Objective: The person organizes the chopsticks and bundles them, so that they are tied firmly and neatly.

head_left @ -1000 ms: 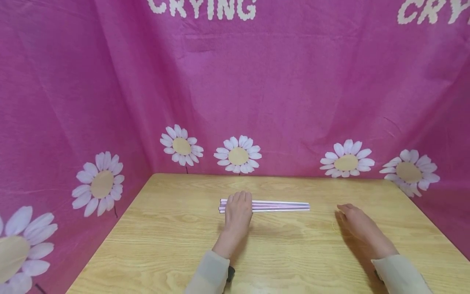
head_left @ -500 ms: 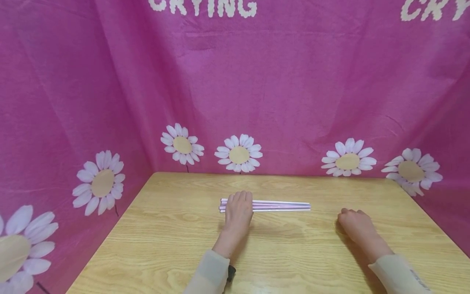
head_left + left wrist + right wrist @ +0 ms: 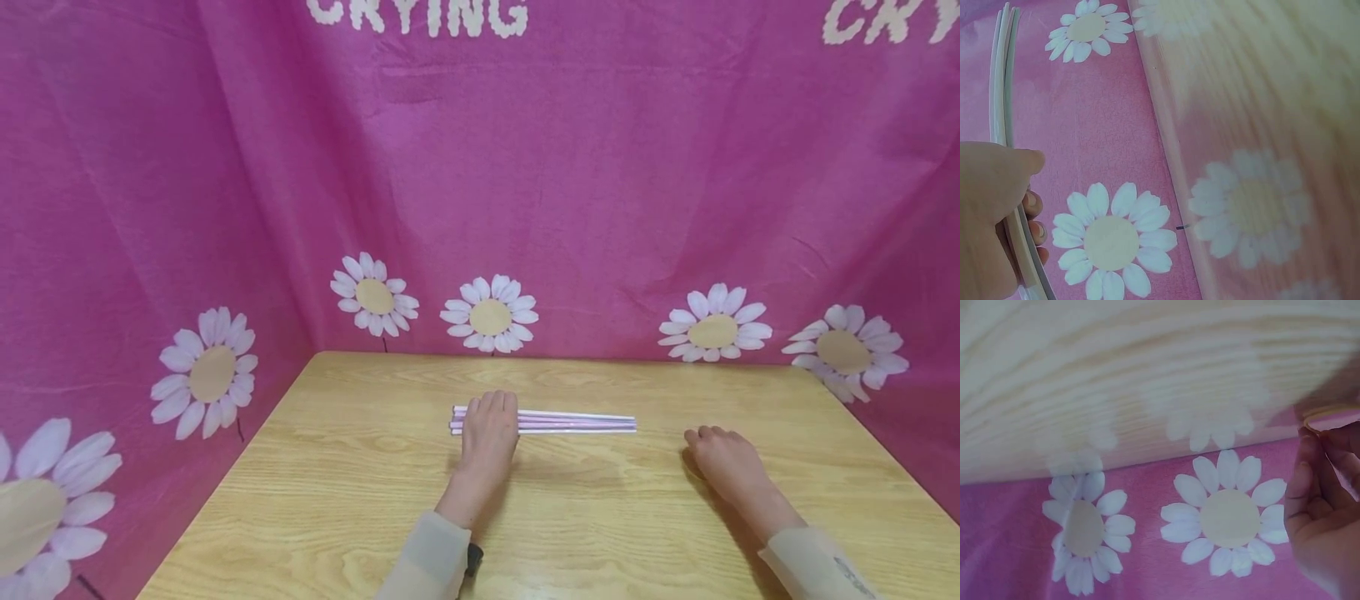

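Note:
In the head view my left hand [image 3: 490, 432] grips a bundle of pink and white chopsticks [image 3: 577, 422] near its thicker left end, and the thin ends point right. The left wrist view has the chopsticks [image 3: 1002, 75] passing through the hand [image 3: 988, 212], with thumb and curled fingers round them. To the right, apart from the bundle, is my right hand [image 3: 727, 462]. Its fingertips pinch a thin yellowish rubber band [image 3: 1325, 410], as the right wrist view makes plain. From the head camera the band is hidden or too thin to tell.
Both hands are over a light wooden table [image 3: 585, 525]. A pink cloth [image 3: 585, 183] with white daisies and lettering hangs behind the table and along its sides. A dark strap [image 3: 472, 560] shows at the left wrist.
My right hand has turned and its fingers have curled in; the thin loop seen beside it earlier no longer shows in the head view. The left hand and chopsticks stay put.

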A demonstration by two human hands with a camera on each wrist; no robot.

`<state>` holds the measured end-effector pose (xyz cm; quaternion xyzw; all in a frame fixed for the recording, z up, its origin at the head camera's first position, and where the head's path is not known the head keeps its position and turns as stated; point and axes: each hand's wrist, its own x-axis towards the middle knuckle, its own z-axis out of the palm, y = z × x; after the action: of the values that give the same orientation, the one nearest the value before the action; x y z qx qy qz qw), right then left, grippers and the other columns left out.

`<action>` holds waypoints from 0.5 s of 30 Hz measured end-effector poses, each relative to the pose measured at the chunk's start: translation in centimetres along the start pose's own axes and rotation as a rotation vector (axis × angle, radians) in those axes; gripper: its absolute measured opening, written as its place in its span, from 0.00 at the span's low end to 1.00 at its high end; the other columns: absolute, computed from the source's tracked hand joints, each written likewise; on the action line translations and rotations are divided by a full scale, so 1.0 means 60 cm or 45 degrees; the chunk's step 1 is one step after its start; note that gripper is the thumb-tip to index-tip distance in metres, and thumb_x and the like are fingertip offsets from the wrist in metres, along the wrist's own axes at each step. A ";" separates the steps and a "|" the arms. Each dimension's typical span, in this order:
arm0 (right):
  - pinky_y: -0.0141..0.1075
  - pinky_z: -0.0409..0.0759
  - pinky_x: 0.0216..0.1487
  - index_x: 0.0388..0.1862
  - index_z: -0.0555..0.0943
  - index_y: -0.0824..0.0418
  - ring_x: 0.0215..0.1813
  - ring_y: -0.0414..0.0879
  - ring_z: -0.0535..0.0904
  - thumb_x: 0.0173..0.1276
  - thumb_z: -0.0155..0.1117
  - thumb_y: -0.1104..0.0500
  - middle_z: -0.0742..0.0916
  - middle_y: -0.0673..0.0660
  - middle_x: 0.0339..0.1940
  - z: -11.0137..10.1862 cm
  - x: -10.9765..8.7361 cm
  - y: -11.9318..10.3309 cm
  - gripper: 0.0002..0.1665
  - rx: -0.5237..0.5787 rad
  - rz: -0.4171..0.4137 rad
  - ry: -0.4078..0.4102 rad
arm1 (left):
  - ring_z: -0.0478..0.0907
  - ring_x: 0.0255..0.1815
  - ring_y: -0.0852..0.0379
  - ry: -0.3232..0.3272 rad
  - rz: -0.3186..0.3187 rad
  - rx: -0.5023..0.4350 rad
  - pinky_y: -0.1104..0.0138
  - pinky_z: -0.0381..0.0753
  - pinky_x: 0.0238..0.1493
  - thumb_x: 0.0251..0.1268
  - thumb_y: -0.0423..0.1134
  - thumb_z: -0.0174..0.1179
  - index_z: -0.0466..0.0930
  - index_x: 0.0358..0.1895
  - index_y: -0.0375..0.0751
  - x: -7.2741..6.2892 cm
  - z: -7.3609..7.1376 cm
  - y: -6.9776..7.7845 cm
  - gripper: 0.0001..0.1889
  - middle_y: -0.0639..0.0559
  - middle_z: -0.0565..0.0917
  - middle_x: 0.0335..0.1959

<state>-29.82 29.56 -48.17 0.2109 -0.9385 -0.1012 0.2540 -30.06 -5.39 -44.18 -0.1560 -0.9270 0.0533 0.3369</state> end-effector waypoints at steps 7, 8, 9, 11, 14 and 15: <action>0.42 0.68 0.18 0.22 0.68 0.60 0.19 0.47 0.69 0.58 0.66 0.65 0.73 0.52 0.14 -0.012 -0.002 0.012 0.15 0.369 0.245 -0.046 | 0.69 0.31 0.60 0.006 -0.001 0.005 0.71 0.59 0.32 0.56 0.33 0.61 0.71 0.36 0.45 -0.002 -0.001 0.002 0.09 0.57 0.74 0.28; 0.41 0.67 0.19 0.22 0.68 0.59 0.20 0.46 0.68 0.58 0.66 0.64 0.73 0.52 0.15 -0.014 -0.003 0.015 0.14 0.412 0.271 -0.073 | 0.70 0.31 0.60 0.010 -0.001 0.007 0.71 0.59 0.32 0.56 0.33 0.61 0.71 0.36 0.45 -0.002 0.000 0.002 0.09 0.57 0.74 0.28; 0.39 0.67 0.21 0.23 0.69 0.59 0.21 0.45 0.68 0.58 0.66 0.64 0.73 0.51 0.16 -0.017 -0.003 0.017 0.14 0.453 0.296 -0.104 | 0.70 0.31 0.60 0.019 0.000 0.005 0.70 0.59 0.32 0.56 0.33 0.61 0.71 0.36 0.45 -0.002 0.000 0.002 0.08 0.57 0.74 0.28; 0.38 0.67 0.24 0.26 0.71 0.60 0.24 0.45 0.68 0.59 0.65 0.65 0.75 0.51 0.19 -0.022 -0.005 0.021 0.11 0.531 0.345 -0.161 | 0.70 0.32 0.60 0.028 0.001 0.005 0.70 0.59 0.32 0.56 0.33 0.61 0.72 0.36 0.45 -0.002 0.001 0.002 0.08 0.57 0.75 0.28; 0.41 0.72 0.29 0.29 0.76 0.62 0.28 0.46 0.74 0.60 0.64 0.66 0.81 0.53 0.24 -0.032 -0.007 0.026 0.04 0.627 0.384 -0.194 | 0.70 0.32 0.59 0.032 0.004 0.001 0.70 0.59 0.32 0.54 0.33 0.62 0.71 0.36 0.45 -0.002 0.001 0.002 0.09 0.57 0.74 0.28; 0.43 0.75 0.31 0.30 0.78 0.64 0.30 0.47 0.75 0.60 0.63 0.67 0.82 0.55 0.26 -0.036 -0.007 0.027 0.02 0.649 0.389 -0.208 | 0.71 0.32 0.59 0.032 0.004 0.000 0.70 0.59 0.32 0.54 0.32 0.62 0.71 0.36 0.45 -0.001 0.001 0.002 0.10 0.57 0.74 0.28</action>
<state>-28.96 31.03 -46.04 0.1153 -0.9718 0.1605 0.1289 -30.01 -5.28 -44.32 -0.1581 -0.9225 0.0519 0.3483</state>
